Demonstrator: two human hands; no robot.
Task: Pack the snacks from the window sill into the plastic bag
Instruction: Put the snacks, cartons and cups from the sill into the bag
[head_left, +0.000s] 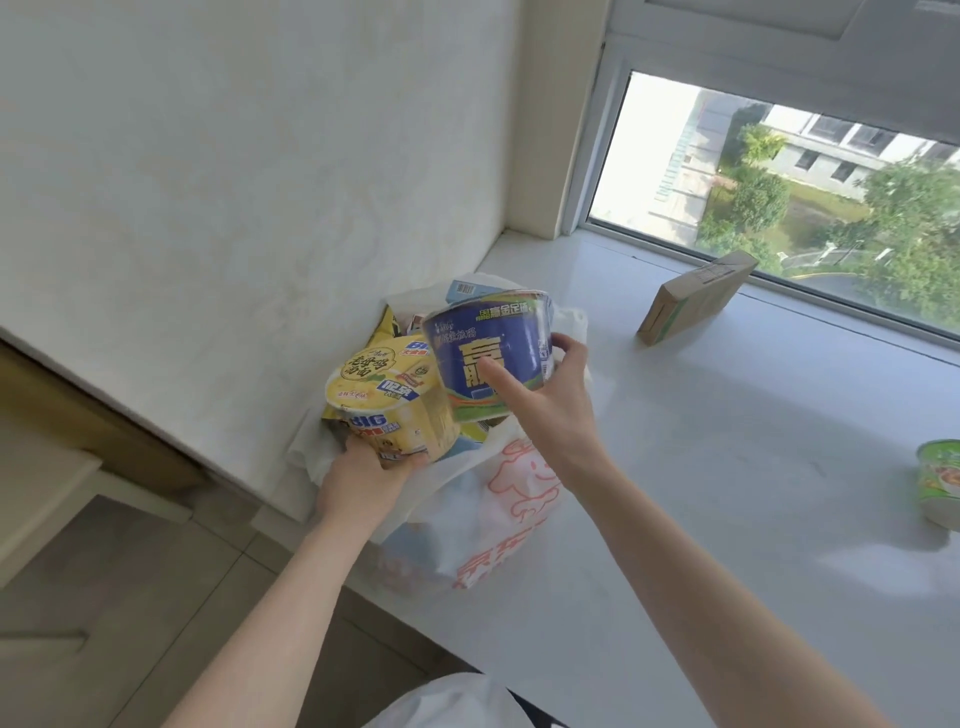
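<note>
A pale, glossy window sill (701, 467) is seen running along a window (779, 171), through which trees and a building are visible. A white wall (234, 182) closes the sill's left end, and tiled floor (156, 597) is seen below it.

A white plastic bag (493, 499) with orange print is set on the sill at the corner, directly beneath both hands, and several packets are already held inside it. A yellow noodle cup (389, 400) is tilted on its side over the bag's mouth and is gripped from below by the left hand (363, 473), whose fingers are curled under its base. Just to the right of that grip, and touching the yellow cup, a blue noodle cup (488, 353) is held on its side by the right hand (540, 400); the thumb is laid across the cup's printed wall and the other fingers are wrapped round its far side. Both forearms are stretched forward from the bottom of the view.

Well to the right of the right hand's grip, a flat cardboard box (696, 296) is leaned against the window frame. Far right of that grip, at the picture's edge, a green noodle cup (940, 478) is stood on the sill.
</note>
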